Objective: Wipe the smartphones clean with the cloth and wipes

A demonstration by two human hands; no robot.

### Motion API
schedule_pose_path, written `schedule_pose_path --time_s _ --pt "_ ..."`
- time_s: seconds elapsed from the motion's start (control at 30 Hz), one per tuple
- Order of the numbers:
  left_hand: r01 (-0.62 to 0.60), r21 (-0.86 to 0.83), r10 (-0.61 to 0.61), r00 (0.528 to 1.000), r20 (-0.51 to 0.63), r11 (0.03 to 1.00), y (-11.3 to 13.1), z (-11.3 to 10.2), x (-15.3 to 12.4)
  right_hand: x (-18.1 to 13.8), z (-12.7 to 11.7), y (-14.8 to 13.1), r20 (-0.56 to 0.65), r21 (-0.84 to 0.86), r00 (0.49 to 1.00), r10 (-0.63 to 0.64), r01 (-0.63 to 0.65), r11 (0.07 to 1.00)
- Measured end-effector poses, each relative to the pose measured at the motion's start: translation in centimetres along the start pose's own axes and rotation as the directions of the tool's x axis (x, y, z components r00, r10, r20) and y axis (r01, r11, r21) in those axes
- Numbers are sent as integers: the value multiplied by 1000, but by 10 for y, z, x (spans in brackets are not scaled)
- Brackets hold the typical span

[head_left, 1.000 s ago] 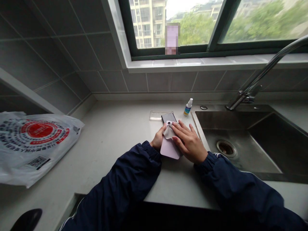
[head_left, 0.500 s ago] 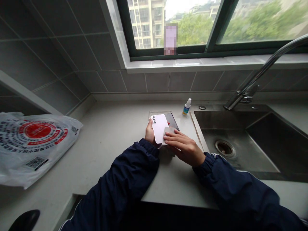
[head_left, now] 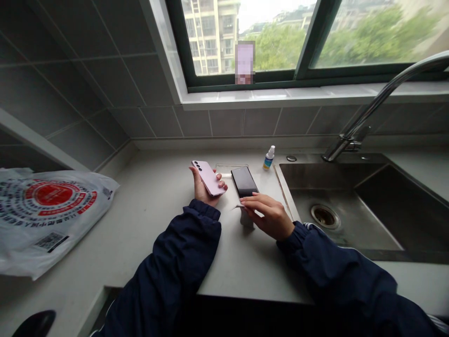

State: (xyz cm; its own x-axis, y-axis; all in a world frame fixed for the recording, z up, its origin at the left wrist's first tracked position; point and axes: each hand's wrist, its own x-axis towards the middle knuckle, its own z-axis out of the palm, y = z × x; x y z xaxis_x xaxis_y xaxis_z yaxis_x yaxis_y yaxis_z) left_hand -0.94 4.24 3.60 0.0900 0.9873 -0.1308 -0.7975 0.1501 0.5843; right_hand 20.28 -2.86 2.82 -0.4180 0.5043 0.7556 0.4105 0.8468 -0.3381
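A lilac phone [head_left: 209, 178] rests tilted, back up, across the fingers of a left hand [head_left: 202, 188], its 3 camera lenses [head_left: 197, 165] at the upper end. Just to the right, a black phone [head_left: 244, 181] lies flat on the surface [head_left: 168, 224], its dark face up. A grey cloth [head_left: 246, 218] trails from beneath a right hand [head_left: 268, 215], which hovers close to the black phone without touching it.
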Motion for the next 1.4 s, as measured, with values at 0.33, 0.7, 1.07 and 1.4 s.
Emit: schedule_pose_path --time_s 0.33,0.7,1.07,1.4 --pt "-26 112 36 995 -88 993 10 -2 4 -2 1 2 27 38 997 66 -67 997" --pt "-81 298 166 948 -272 951 9 -6 15 -1 3 6 53 99 988 144 -148 984" --pt "-257 619 443 881 -165 742 -1 -32 30 0 2 6 86 108 983 160 -169 980" --pt "-173 885 496 865 -73 431 3 -45 38 -1 3 5 109 105 980 167 -178 978"
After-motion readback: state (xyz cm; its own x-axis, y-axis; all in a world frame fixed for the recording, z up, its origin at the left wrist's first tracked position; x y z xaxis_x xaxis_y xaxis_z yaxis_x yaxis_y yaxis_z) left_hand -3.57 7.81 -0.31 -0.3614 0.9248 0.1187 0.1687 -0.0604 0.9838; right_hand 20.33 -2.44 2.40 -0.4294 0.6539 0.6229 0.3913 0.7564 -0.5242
